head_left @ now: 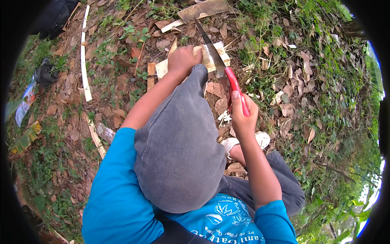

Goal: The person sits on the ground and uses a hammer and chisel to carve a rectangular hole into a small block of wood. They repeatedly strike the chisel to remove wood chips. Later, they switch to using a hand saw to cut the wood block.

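- At 12 o'clock of the head view, a pale wooden board lies on leaf-covered ground, just past the raised knee in grey trousers
- Left hand is pressed on the board's near-left part, fingers curled over its edge, pinning it down
- Right hand is at 1 o'clock, wrapped tight on the red handle of a hand saw; the blade runs up and left across the board, tip pointing to 12
- Hands are apart, one on each thing; the blade crosses the board just right of the left fingers
- Judgement: a cut across the board is in hand. To do it well: keep the left fingers back from the blade line, hold steady downward weight so the board doesn't skate on the leaves, use long even strokes, keep the wrist in line with the blade
- Risk: soft ground under the board, so it may rock and pinch the blade
- Around: a long white strip at 10 o'clock, another plank at 12, offcuts beside the board, a pale shoe at centre-right, grass at 3
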Motion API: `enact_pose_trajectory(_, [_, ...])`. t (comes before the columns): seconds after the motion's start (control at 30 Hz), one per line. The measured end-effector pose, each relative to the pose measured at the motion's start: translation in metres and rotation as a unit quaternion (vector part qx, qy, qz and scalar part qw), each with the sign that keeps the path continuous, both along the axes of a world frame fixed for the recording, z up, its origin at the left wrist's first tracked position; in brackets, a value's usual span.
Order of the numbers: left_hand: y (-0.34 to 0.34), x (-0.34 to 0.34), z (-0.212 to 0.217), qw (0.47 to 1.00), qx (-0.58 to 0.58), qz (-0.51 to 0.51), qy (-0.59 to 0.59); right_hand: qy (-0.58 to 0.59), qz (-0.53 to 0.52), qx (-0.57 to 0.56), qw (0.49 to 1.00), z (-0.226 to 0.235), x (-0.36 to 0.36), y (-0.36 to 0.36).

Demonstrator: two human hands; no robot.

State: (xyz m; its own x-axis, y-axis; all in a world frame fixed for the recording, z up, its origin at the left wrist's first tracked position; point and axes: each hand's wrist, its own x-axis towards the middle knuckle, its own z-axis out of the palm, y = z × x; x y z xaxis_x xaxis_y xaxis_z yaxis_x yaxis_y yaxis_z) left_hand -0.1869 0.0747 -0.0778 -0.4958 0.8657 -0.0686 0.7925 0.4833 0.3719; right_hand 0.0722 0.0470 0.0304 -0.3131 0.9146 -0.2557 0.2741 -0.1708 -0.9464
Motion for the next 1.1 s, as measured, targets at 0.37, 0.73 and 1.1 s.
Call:
enact_pose_trajectory(0.37, [-0.006, 0.000, -0.002, 0.999, 0.024, -0.007, 0.020, 0.001, 0.052, -0.032, 0.998, 0.052, 0.064, -0.031])
enact_pose_trajectory(0.73, [0.003, -0.006, -0.011, 0.999, 0.025, -0.023, 0.024, -0.004, -0.002, -0.010, 1.000, -0.020, -0.008, 0.011])
enact_pose_trajectory(1.1, [-0.005, 0.004, -0.005, 0.994, 0.083, -0.033, 0.061, -0.001, 0.019, 0.014, 1.000, 0.016, 0.027, -0.018])
